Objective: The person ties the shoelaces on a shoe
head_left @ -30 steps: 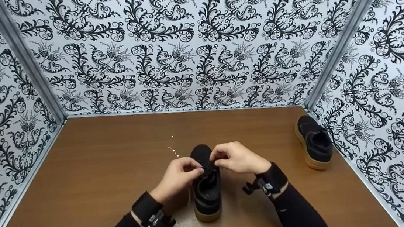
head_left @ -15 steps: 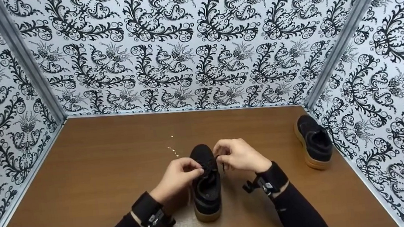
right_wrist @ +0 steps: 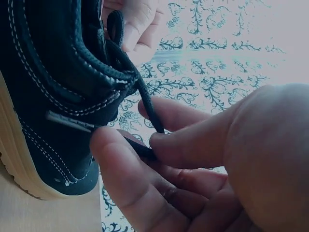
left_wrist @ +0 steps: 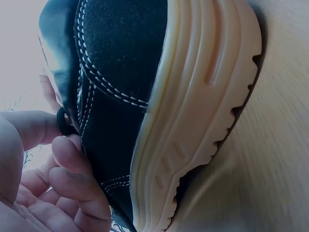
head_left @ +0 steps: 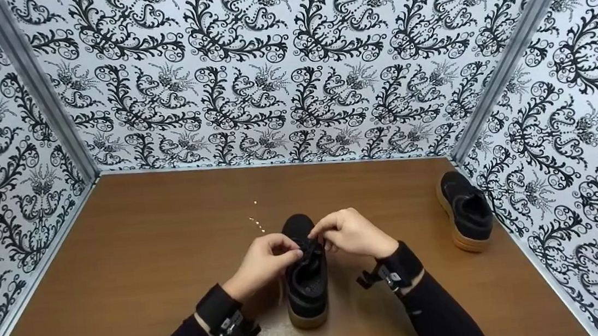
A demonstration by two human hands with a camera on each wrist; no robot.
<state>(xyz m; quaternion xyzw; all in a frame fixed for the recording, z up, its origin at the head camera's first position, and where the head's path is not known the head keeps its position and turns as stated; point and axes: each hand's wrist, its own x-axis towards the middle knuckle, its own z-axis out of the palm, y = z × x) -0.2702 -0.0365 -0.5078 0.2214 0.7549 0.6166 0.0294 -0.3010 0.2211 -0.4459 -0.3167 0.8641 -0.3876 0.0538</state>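
Observation:
A black shoe [head_left: 307,303] with a tan sole [left_wrist: 193,96] stands on the table, toe pointing away from me. At the left side of its lacing, my left hand [head_left: 262,260] pinches a small loop of black shoelace [right_wrist: 116,24] between thumb and forefinger. Over the right side of the shoe, my right hand [head_left: 357,235] pinches another stretch of the shoelace [right_wrist: 145,94] between thumb and forefinger. The loose lace end, with its stiff tip [right_wrist: 70,121], sticks out past these fingers beside the shoe. The knot area is partly hidden by the hands.
A second black shoe [head_left: 466,209] with a tan sole stands at the right edge of the brown table [head_left: 161,219], near the patterned wall. Patterned panels [head_left: 268,72] enclose the back and sides. Small light spots show on the table left of the shoe's toe.
My right hand drew the lace out to the right of the shoe, then came back in over the lacing. The left hand and both shoes stayed in place.

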